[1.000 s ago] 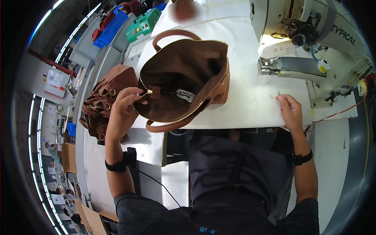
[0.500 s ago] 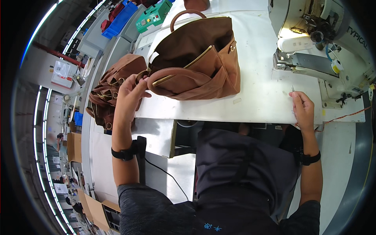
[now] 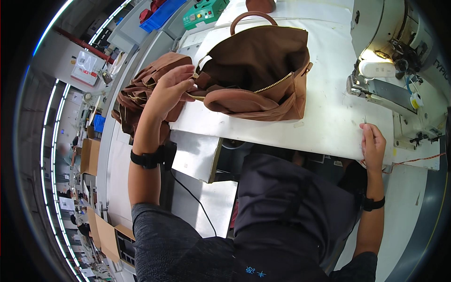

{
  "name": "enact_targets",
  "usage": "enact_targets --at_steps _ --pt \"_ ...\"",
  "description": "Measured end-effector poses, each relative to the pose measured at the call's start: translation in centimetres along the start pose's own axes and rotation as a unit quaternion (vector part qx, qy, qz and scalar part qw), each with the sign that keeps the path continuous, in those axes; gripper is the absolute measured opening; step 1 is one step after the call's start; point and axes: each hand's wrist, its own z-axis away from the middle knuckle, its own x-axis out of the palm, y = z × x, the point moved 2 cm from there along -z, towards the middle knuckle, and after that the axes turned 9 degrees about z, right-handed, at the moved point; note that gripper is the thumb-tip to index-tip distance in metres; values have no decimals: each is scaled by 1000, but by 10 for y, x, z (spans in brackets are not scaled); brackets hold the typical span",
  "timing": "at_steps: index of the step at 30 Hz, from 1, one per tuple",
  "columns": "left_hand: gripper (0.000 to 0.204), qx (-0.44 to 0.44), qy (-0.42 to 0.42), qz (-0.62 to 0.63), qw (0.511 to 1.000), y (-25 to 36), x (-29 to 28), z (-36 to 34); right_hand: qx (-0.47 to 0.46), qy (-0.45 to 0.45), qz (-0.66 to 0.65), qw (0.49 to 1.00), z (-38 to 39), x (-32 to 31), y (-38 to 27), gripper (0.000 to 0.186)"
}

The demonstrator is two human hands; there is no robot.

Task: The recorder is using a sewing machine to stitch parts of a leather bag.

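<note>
An open brown bag with looped handles (image 3: 260,70) stands on the white worktop (image 3: 331,134), left of a bulky white sewing machine (image 3: 381,30). A heap of brown bags (image 3: 152,77) crowds the left hand (image 3: 173,91), at the open bag's left end; whether its fingers grip cannot be told. The right hand (image 3: 374,145) has its fingers pinched on a thin metal tool (image 3: 365,120). A green box (image 3: 204,15) sits far left.

Sewing machine (image 3: 373,28) runs off right edge; brown piece (image 3: 260,5) cut at top. From here, can't identify right hand's (image 3: 373,146) thin tool (image 3: 365,120). Far co-worker (image 3: 73,152) blurred. Brown bag's (image 3: 282,103) inside floor hidden.
</note>
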Motion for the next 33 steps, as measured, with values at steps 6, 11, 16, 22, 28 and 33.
enact_targets --at_steps 6,11,16,22,28,33 --pt "43 98 5 -228 969 17 3 -16 -2 1 2 1000 2 -1 -1 30" --pt "41 19 -51 -121 991 33 6 -19 3 1 -21 1000 2 0 -3 30" --pt "30 3 -41 -48 998 34 5 -22 7 2 -19 1000 5 -1 -6 29" --pt "22 247 73 -406 877 22 0 -32 8 -1 -27 1000 5 -1 -8 29" --pt "18 -23 -28 -183 982 9 1 -35 13 2 -26 1000 7 -1 -9 29" --pt "21 -99 -80 29 991 3 3 -33 15 3 -31 999 7 0 -8 28"
